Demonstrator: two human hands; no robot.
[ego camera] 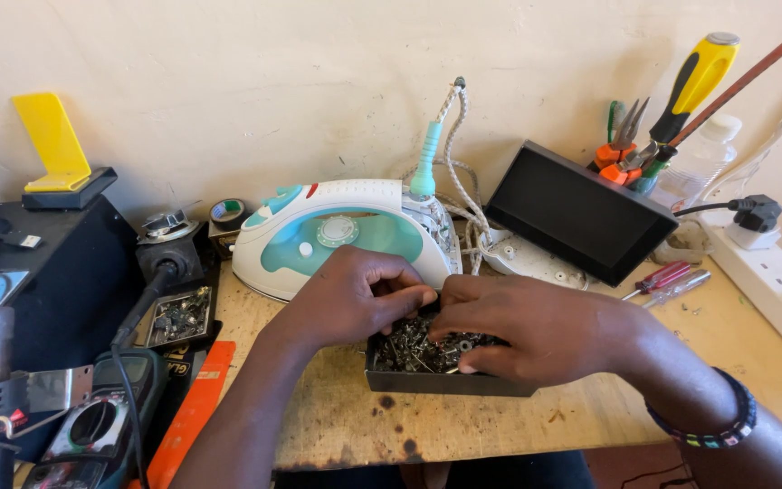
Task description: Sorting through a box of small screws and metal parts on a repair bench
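A small black tray (445,381) full of several small metal screws (409,349) sits on the wooden bench in front of me. My left hand (355,299) reaches over the tray's left side with fingers curled, fingertips down among the screws. My right hand (527,330) lies across the tray's right side, fingers also dipping into the screws. Whether either hand pinches a screw is hidden by the fingers. A white and teal clothes iron (337,231) lies just behind the hands, its braided cord (459,172) rising toward the wall.
A black lid (581,213) leans at the back right with pliers and a yellow-handled screwdriver (694,81) behind it. A white power strip (771,276) runs along the right. At left stand a multimeter (101,421), an orange strip (192,412), another screw tray (178,317) and black equipment.
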